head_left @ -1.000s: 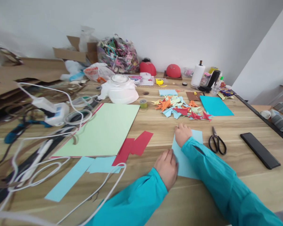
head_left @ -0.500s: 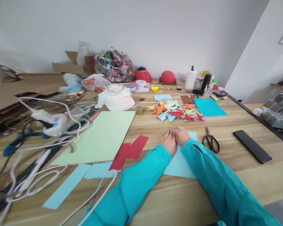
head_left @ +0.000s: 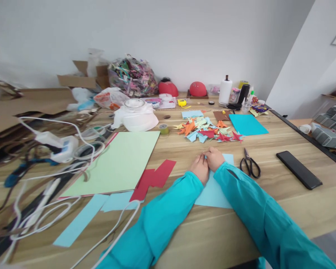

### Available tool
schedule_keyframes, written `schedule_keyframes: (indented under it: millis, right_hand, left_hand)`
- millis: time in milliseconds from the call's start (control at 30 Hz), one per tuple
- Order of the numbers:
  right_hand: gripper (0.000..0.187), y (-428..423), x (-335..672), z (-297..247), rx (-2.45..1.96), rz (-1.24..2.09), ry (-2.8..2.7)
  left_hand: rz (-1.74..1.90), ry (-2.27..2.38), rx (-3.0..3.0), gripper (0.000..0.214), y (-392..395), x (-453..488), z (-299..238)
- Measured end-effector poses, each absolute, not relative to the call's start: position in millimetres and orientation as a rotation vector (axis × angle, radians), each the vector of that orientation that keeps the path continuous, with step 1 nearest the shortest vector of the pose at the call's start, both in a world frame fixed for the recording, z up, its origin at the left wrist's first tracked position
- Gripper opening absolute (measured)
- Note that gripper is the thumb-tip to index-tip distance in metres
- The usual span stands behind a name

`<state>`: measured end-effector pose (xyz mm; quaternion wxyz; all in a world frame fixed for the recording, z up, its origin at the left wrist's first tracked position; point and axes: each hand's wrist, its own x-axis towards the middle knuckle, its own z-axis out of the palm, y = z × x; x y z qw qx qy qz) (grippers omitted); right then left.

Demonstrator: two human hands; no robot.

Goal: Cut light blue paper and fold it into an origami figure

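Observation:
A light blue paper sheet (head_left: pixel 215 190) lies flat on the wooden table (head_left: pixel 268 209) in front of me. My left hand (head_left: pixel 200 168) and my right hand (head_left: pixel 215 158) rest side by side at the sheet's far left corner, fingers curled and pinching that corner. Both arms are in teal sleeves. Just beyond the hands lies a pile of small folded paper shapes (head_left: pixel 207 130) in orange, red, blue and pale green. Black scissors (head_left: pixel 250 164) lie to the right of the sheet.
A large pale green sheet (head_left: pixel 120 160), red paper pieces (head_left: pixel 154 179) and blue strips (head_left: pixel 81 220) lie to the left. White cables (head_left: pixel 58 209) and a charger clutter the left side. A black phone (head_left: pixel 299 169), a teal sheet (head_left: pixel 248 124), a white bowl (head_left: pixel 136 114) and bags stand farther off.
My left hand has moved from the sheet's near left edge up to its far corner, next to the right hand. Both hands now pinch that corner together.

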<state>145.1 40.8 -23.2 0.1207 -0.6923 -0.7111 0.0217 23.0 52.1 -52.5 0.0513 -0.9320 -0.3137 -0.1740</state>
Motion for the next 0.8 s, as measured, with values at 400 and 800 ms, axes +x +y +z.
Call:
schedule_keyframes:
  millis: [400, 800]
  right_hand:
    - [0.040, 42, 149, -28, -1.977, 0.073, -2.053]
    - [0.040, 45, 150, -33, -1.954, 0.079, -2.035]
  left_hand:
    - [-0.553, -0.804, -2.856, 0.033, 18, -19, -34]
    - [-0.827, -0.692, -2.759, 0.036, -45, -67, -48]
